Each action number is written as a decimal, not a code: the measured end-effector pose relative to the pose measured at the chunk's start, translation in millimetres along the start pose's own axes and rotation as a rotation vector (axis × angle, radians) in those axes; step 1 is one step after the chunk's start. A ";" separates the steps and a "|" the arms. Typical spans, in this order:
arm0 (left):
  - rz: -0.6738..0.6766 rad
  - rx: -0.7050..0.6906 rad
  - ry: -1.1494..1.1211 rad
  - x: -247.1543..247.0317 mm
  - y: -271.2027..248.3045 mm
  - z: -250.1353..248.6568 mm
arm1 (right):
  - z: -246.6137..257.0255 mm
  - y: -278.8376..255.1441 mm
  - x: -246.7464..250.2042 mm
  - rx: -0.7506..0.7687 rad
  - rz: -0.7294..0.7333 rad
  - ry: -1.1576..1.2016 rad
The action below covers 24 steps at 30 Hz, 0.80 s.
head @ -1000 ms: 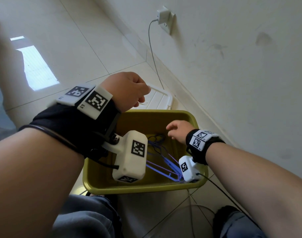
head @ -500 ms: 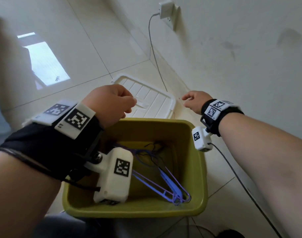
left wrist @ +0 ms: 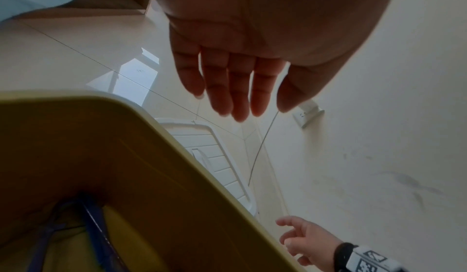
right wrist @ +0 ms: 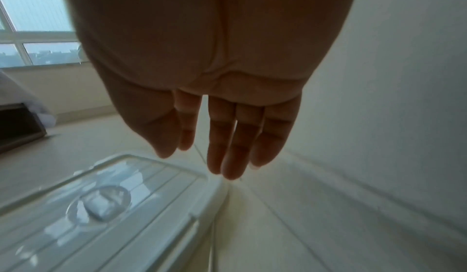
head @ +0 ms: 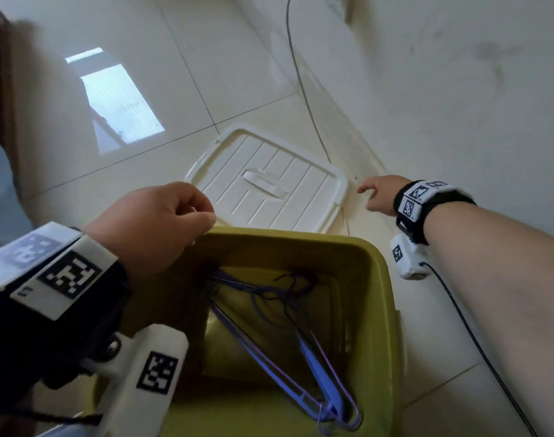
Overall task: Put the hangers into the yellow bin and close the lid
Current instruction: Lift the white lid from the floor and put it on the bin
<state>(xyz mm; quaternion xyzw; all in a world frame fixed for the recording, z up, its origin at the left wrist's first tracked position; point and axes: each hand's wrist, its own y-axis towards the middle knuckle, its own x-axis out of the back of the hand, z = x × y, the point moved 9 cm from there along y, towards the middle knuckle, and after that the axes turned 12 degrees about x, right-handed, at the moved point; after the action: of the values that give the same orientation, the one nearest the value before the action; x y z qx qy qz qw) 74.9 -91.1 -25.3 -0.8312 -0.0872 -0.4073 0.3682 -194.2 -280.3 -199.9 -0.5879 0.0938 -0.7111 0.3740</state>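
Hangers (head: 304,351) are already lying in the yellow bin (head: 381,298), blue ones heaped along the bottom, so the loading step looks done. What's changed: a second ago your right hand (head: 379,193) was down inside the bin over the hangers; half a second ago it was already out and past the rim. Now it's reaching toward the lid (head: 269,187), which is lying flat on the floor (head: 181,74) at 12 o'clock of the bin, against the wall (head: 458,99). The hand is sitting just off the lid's corner at 3 o'clock, not touching it yet. My read: you're moving on to the lid pickup.

Right fingers (right wrist: 227,146) are hanging straight and slightly apart, holding nothing. Left hand (head: 155,225) is hovering over the bin's rim at 10 o'clock; left fingers (left wrist: 235,88) are extended and loose, gripping nothing.

View differences: the head view is making the left hand look fisted, while the left wrist view is showing the fingers open. The right wrist view is showing the gap between fingertips and lid edge, plus a window (right wrist: 33,28) that the head view is only catching as a reflection. Only the head view is showing the hangers properly. A cable (head: 300,77) is running down the wall close to the lid; watch for snagging.
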 end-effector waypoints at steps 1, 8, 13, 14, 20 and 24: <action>-0.017 0.008 0.004 2.0 1.6 2.3 | 0.1 7.1 -10.8 0.013 0.019 -0.010; -0.163 0.039 -0.019 17.9 8.6 17.1 | 11.5 31.6 -48.9 0.135 0.125 -0.300; -0.157 0.059 -0.035 18.3 13.1 24.4 | 18.6 42.2 -62.6 0.252 0.144 -0.468; -0.155 0.059 -0.040 18.2 14.0 25.2 | 19.9 43.9 -64.3 0.273 0.139 -0.490; -0.189 0.069 -0.094 22.7 18.2 32.5 | 33.2 58.4 -75.9 0.329 0.122 -0.541; -0.232 0.117 -0.175 32.9 25.9 41.8 | 46.0 66.4 -92.4 0.391 0.165 -0.568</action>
<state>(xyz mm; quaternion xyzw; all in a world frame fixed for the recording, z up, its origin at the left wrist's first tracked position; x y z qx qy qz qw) 133.5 -86.1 -31.6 -0.8250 -0.2380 -0.3674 0.3574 -121.9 -253.6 -295.4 -0.6699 -0.1046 -0.4910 0.5470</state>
